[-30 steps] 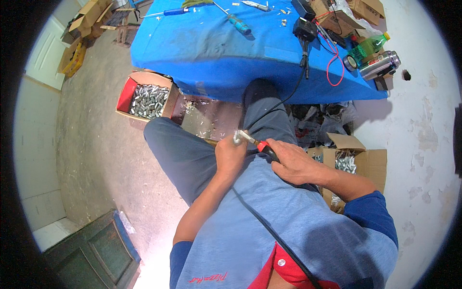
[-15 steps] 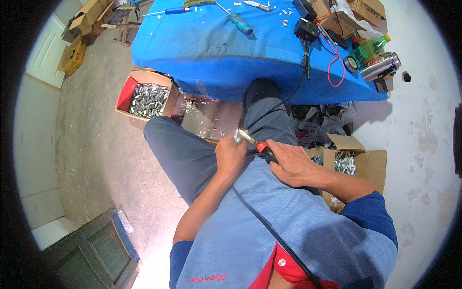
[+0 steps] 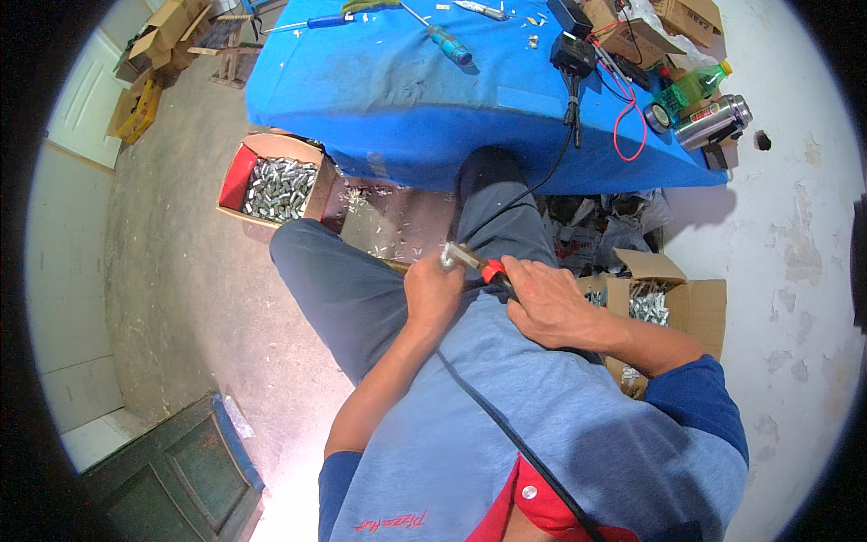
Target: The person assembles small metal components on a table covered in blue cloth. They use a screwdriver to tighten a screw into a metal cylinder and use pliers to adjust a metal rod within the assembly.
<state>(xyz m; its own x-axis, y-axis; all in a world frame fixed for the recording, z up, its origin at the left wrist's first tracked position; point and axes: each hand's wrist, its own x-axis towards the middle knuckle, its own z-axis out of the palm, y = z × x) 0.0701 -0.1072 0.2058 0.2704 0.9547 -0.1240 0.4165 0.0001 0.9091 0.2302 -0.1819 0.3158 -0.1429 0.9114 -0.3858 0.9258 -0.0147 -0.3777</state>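
Over my lap, my left hand (image 3: 433, 291) is closed around a small shiny metal piece (image 3: 447, 260), most of it hidden by the fingers. My right hand (image 3: 553, 305) grips a hand tool (image 3: 493, 271) with a red-and-black handle and a metal shaft. Its shaft reaches left to the metal piece, and the two appear to touch; the exact kind of tool cannot be made out. Beyond my left knee, a red-lined cardboard box (image 3: 282, 190) is filled with many small silvery cylindrical parts.
A blue-covered table (image 3: 397, 135) stands ahead, bearing screwdrivers (image 3: 449, 43), black adapters (image 3: 573, 56) with cables, a green bottle (image 3: 694, 90) and a steel flask (image 3: 713, 124). An open carton (image 3: 704, 316) of metal parts sits by my right elbow near the wall. A black cable (image 3: 515, 200) crosses my right thigh.
Both hands keep their grip over the lap. The right hand and tool have shifted very slightly; everything else looks the same.
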